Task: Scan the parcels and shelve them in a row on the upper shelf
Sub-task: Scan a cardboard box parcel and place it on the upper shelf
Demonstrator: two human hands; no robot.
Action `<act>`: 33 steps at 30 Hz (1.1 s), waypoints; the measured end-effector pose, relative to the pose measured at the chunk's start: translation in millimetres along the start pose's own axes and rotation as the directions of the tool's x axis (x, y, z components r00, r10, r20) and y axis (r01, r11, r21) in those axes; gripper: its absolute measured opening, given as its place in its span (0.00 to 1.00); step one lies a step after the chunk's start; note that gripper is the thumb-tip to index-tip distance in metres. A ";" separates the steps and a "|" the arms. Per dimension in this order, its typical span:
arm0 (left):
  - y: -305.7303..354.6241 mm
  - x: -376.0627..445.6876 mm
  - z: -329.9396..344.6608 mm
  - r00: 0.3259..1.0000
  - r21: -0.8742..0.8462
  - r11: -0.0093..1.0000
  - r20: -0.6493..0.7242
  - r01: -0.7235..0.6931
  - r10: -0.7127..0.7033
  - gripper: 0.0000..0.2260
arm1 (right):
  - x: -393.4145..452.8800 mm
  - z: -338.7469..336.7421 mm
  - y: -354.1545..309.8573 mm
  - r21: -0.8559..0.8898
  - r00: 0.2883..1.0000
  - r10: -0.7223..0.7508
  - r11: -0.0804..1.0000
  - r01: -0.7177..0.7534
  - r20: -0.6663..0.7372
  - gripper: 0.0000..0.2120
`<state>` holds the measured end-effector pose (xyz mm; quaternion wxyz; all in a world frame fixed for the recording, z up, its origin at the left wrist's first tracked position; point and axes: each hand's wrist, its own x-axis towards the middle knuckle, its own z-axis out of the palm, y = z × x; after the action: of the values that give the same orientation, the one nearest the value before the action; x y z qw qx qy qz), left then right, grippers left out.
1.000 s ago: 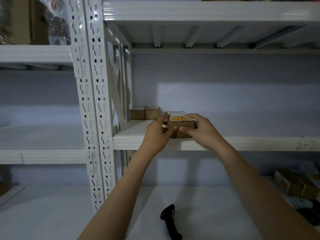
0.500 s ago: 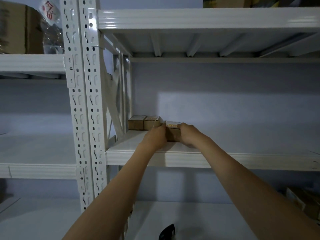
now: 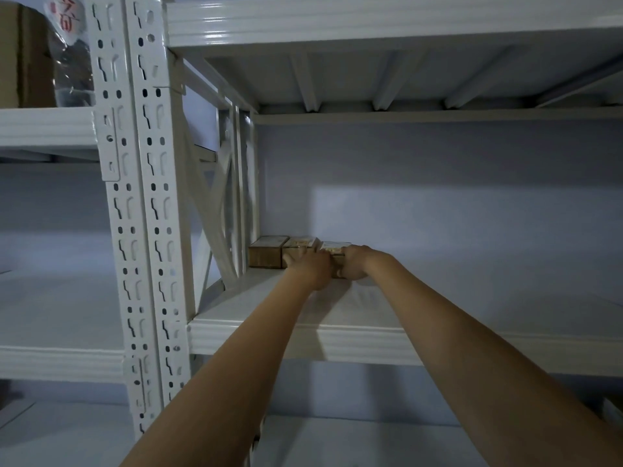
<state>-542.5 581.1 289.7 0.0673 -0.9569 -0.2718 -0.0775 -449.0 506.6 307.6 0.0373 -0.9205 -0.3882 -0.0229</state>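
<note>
Already your left hand (image 3: 312,269) and right hand (image 3: 352,266) were closed around the third parcel (image 3: 333,248) at the back of the upper shelf (image 3: 303,332), where a hard shove risked skewing the row.

The shelf (image 3: 337,335) is showing glossy white, and its upright post (image 3: 135,230) is carrying rows of dark punched slots. Three parcels (image 3: 266,256) are showing brown cardboard with pale labels, one label bearing yellow. The wall (image 3: 438,183) is looking bluish grey. A clear bag (image 3: 67,45) is showing red characters beside a brown carton (image 3: 20,55).
</note>
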 end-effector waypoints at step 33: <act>-12.3 46.2 16.4 0.995 -0.191 0.982 -0.093 0.009 -0.027 0.29 | 53.0 12.7 3.6 0.270 0.986 -0.017 0.961 0.063 -0.167 0.45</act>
<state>-508.3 617.8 283.2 -0.0122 -0.9517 -0.2683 -0.1490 -409.3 543.0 298.6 0.1958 -0.8934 -0.4019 -0.0448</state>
